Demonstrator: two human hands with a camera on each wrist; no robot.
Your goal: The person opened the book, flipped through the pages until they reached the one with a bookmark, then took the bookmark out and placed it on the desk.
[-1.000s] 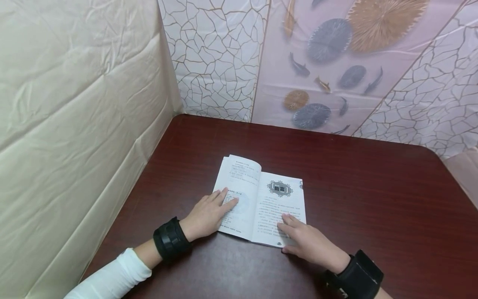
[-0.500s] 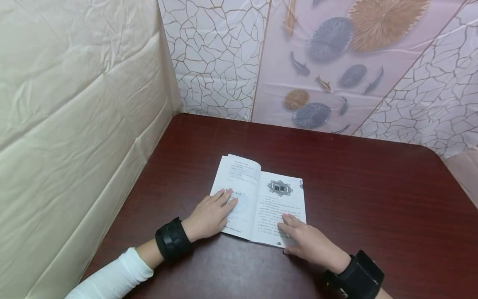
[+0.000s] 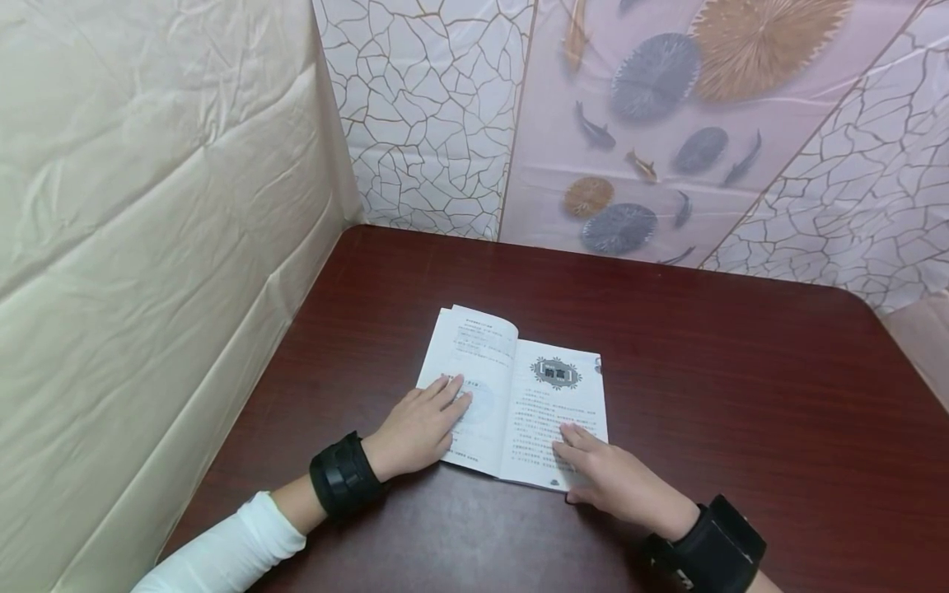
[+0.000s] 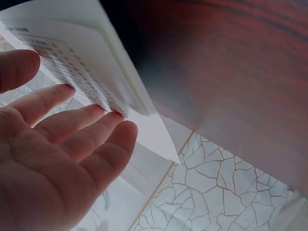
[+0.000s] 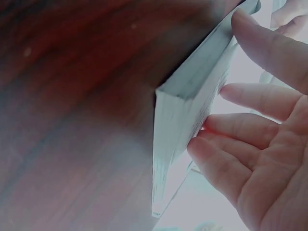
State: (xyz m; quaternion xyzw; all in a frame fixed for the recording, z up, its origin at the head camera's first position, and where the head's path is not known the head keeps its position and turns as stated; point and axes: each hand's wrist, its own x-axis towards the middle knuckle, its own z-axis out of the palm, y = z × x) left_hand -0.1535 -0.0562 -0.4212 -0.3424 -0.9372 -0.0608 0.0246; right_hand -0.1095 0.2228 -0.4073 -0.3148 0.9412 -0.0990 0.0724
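An open paperback book (image 3: 530,416) lies on the table, with printed text on both pages and a dark ornamental heading on the right one. My left hand (image 3: 417,428) rests on the lower left page, fingers spread and extended. In the left wrist view its fingertips meet the printed page (image 4: 91,62), the thumb held apart. My right hand (image 3: 623,484) lies at the lower right corner, fingertips on the page. The right wrist view shows the thick page block (image 5: 180,115) of the right side, with the thumb (image 5: 269,45) at its bottom edge.
The dark red-brown table (image 3: 741,395) extends around the book. A cream cloth (image 3: 148,247) hangs along the left side, and a patterned curtain (image 3: 430,123) stands behind the far edge. Black bands (image 3: 344,476) are strapped around both wrists.
My left hand has shifted slightly right on the left page, and that page's outer edge now sits slightly farther left. The right hand has barely moved.
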